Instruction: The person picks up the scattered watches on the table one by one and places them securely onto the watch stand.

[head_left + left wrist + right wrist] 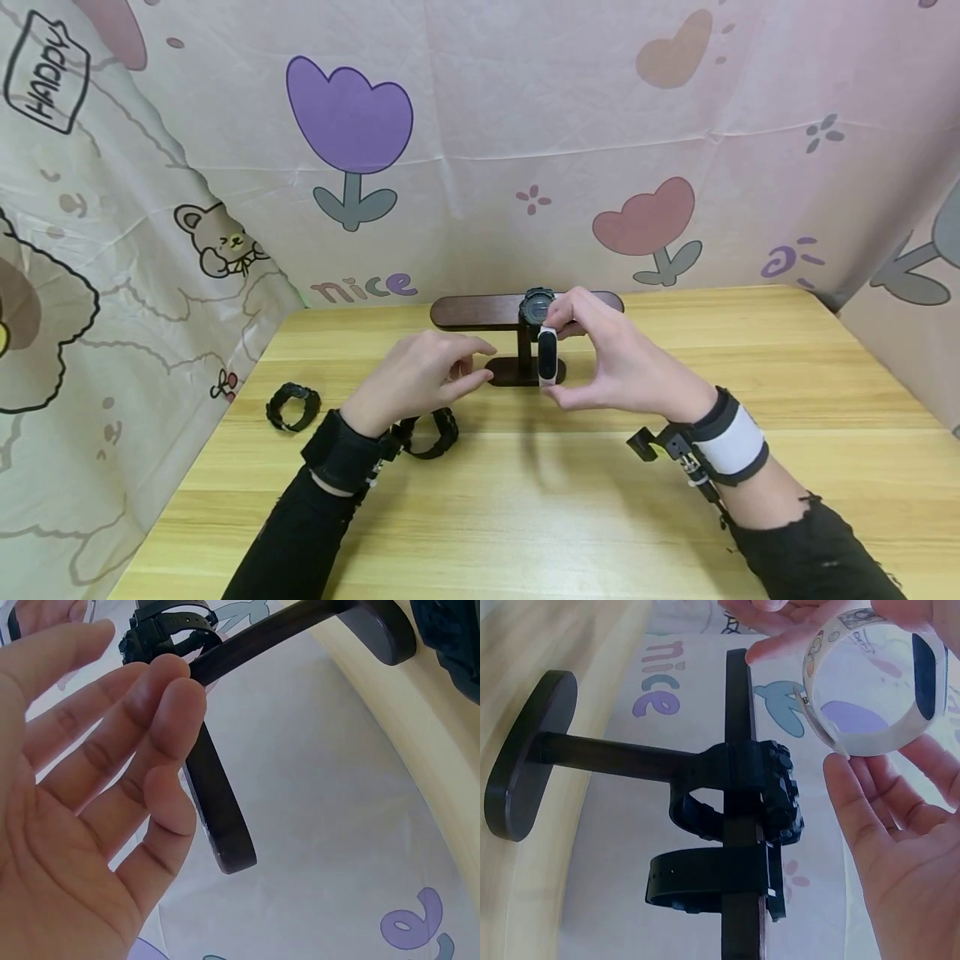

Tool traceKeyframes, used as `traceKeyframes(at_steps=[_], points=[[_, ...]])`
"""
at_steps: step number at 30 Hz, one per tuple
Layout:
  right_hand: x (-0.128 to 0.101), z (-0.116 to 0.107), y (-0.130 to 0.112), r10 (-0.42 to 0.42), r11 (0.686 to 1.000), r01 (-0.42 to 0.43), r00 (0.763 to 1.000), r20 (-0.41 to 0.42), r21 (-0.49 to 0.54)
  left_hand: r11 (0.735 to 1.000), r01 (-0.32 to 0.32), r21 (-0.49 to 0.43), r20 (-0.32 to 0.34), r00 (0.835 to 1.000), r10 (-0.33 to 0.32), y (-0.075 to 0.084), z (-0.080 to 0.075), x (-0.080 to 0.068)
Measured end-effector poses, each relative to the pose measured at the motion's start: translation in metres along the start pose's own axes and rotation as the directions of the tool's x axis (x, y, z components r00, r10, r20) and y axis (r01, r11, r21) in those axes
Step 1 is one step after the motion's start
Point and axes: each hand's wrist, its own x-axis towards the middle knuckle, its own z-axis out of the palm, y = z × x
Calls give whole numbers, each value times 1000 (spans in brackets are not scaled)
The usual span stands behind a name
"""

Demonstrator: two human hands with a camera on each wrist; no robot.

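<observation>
My right hand pinches a white fitness band between thumb and fingers, its dark screen turned towards me. In the right wrist view the band is closed into a ring with small printed patterns on its strap. Just left of it, my left hand holds nothing; its fingers are loosely bent, thumb apart. Behind both hands stands a dark wooden T-shaped watch stand. A chunky black watch is looped around its bar. Beside that watch, a second black-strapped watch shows only in the right wrist view.
Two more black watches lie on the light wooden table: one at the far left, another beside my left wrist. A patterned cloth hangs behind the table and along its left side.
</observation>
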Motion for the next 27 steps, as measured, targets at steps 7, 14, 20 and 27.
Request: traceKeyframes(at_steps=[7, 14, 20, 27], points=[[-2, -10, 2, 33, 999, -34, 999, -30, -25, 1000, -4, 22, -48, 999, 5, -2, -3, -1], [-5, -20, 8, 41, 999, -43, 997, -72, -19, 1000, 2, 24, -129, 992, 2, -7, -4, -3], [-7, -28, 13, 77, 997, -75, 993, -93, 17, 998, 44, 37, -215, 976, -35, -11, -8, -4], [-9, -36, 22, 113, 993, -114, 986, -121, -1, 990, 132, 54, -303, 947, -110, -20, -6, -4]])
